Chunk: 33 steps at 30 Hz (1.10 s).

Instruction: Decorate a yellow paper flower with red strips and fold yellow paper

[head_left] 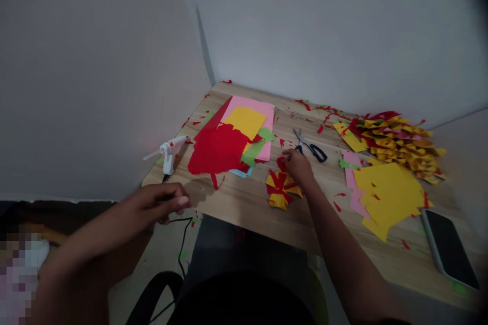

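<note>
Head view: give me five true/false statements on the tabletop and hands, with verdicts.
1. The right hand is nearer the yellow-and-red paper flower than the left hand is. True.
2. The white plastic glue gun is right of the dark-handled metal scissors. False: it is left of them.
3. The left hand holds the glue gun. False: a gap shows between them.
4. A rectangular yellow paper sheet overlaps a pink paper sheet. True.
5. The dark-screened phone lies at the wood-grain table's left end. False: right end.
</note>
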### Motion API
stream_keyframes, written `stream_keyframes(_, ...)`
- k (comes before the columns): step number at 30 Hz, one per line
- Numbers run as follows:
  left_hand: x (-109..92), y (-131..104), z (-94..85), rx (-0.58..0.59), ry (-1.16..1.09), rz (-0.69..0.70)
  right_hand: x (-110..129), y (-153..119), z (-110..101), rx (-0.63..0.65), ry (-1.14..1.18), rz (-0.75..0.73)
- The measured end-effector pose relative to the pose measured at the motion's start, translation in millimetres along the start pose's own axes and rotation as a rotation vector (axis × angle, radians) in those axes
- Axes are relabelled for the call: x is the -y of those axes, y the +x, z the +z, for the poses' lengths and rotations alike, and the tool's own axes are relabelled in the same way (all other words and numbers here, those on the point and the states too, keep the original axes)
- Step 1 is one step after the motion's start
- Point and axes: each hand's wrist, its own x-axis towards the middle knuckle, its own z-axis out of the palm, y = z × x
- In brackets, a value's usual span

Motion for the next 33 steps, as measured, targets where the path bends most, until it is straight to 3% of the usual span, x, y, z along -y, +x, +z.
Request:
stream_keyframes(1,-6.5,10.8,11.6,0.145,-0.041,0.003,-1.2,-0.4,-1.4,-0.004,0.055,-0.011)
stream_keyframes(2,-12.5,23.3,24.5,0.218,-0.080,0.021,-2.5,-1.9,-3.3,-0.006,0.114,-0.024)
stream_keyframes(6,-31.1,83.2,86.1,0.283,-0.259,0.085,-7.4,-19.3,-11.9,0.022,0.362,-0.068)
stream_keyframes(9,-36.7,126.7,138.8,0.130,-0.311,0.126,-8.1,-36.8,-17.4,0.049,0.711,-0.090)
stream_keyframes(11,-36.7,148.8,172.6,0.059,-0.267,0.247,-7.7,-44.5,-19.8,0.074,0.899,-0.093)
stream_keyframes(15,-30.9,174.1,219.8,0.027,-0.124,0.348,-13.0,-43.4,-17.6,0.107,0.935,-0.080)
stream_keyframes(19,-21.3,182.8,231.9,-0.036,0.075,0.486,-29.7,-31.8,-5.1,0.038,0.776,-0.130)
stream_keyframes(22,-14.3,181.5,229.4,-0.116,0.198,0.582,-41.8,-26.9,5.4,-0.052,0.718,-0.138)
stream_keyframes(26,-10.0,175.2,225.1,-0.157,0.197,0.623,-49.2,-26.2,12.5,-0.110,0.712,-0.113)
stream_keyframes(33,-11.9,174.6,223.8,-0.124,0.191,0.615,-50.9,-24.9,9.9,-0.030,0.763,-0.111)
